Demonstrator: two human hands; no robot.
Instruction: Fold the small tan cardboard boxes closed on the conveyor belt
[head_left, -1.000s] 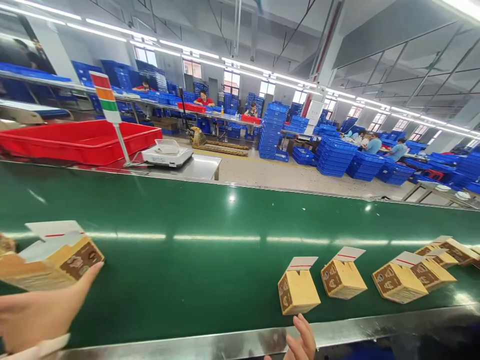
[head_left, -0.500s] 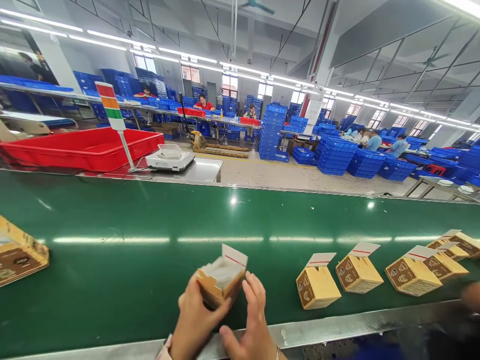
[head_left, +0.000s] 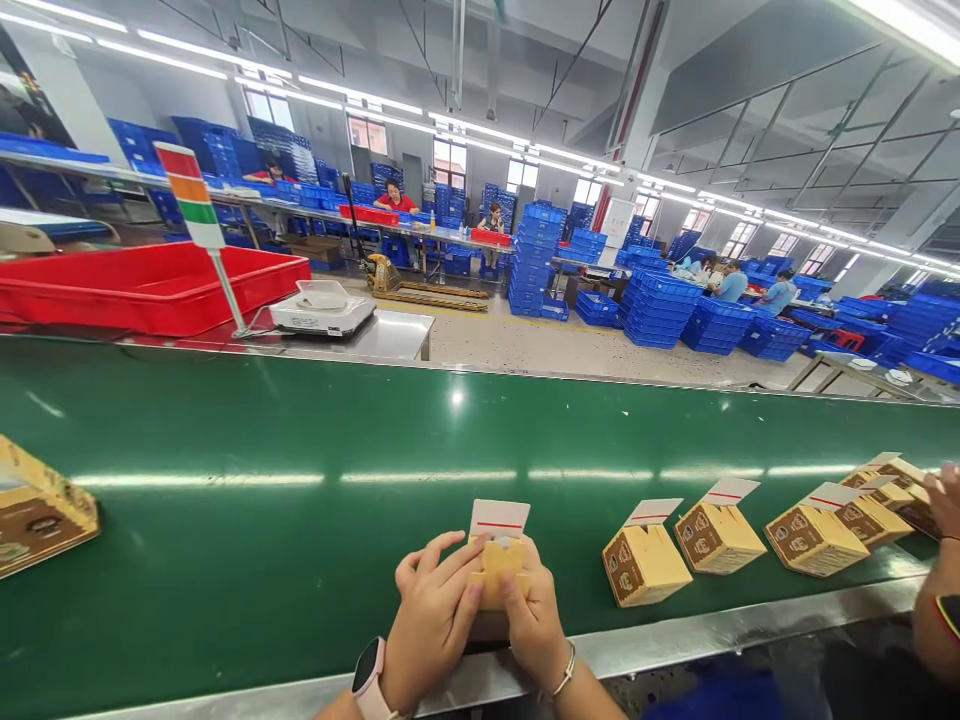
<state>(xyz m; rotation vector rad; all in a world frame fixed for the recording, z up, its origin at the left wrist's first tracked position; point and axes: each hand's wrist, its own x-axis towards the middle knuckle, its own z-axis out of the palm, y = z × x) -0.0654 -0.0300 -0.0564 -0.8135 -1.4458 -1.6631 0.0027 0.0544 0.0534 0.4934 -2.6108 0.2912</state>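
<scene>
Both my hands hold a small yellow carton with its white lid flap up, low at the near edge of the green conveyor belt. My left hand, with a watch on the wrist, wraps the carton's left side. My right hand, with a bracelet, grips its right side. To the right, several more open yellow cartons lie in a row on the belt, the nearest just beside my hands. Another carton lies at the far left.
Another person's hand touches the cartons at the far right edge. Beyond the belt stand a red tray, a weighing scale and a signal tower. Stacked blue crates and seated workers fill the hall behind.
My hands picked a carton from the left, brought it to the middle of the belt's near edge and closed around it. The carton row drifted slightly right.
</scene>
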